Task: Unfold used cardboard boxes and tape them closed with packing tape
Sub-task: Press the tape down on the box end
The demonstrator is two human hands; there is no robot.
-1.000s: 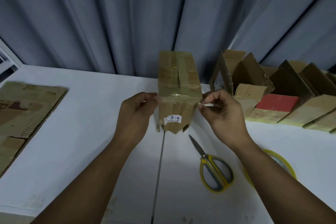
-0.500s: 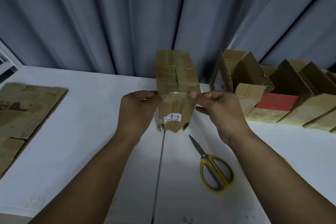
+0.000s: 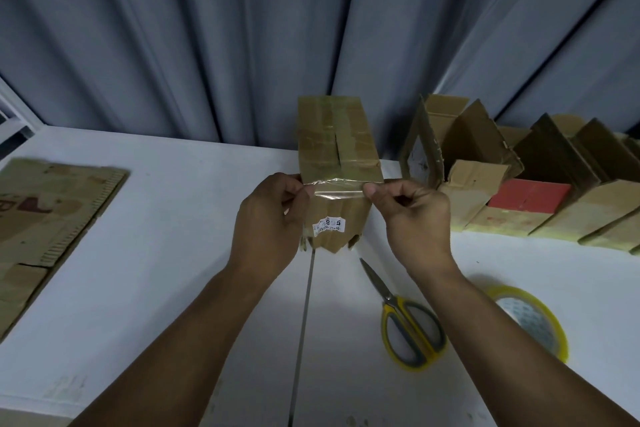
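Your left hand (image 3: 270, 222) and your right hand (image 3: 412, 218) each pinch one end of a clear strip of tape (image 3: 339, 189). Both grips are closed on it, thumb and finger tight. The strip is stretched flat across the near top edge of the box (image 3: 337, 156). The box stands by the middle of the tabletop's (image 3: 156, 270) back edge, with old tape on its top. The scissors (image 3: 405, 319) lie closer to you, beside your right arm. The tape roll (image 3: 530, 319) lies near them, toward the right edge. A sheet of flat cardboard (image 3: 45, 215) lies at the left edge. Some open boxes (image 3: 467, 149) sit at the back right corner.
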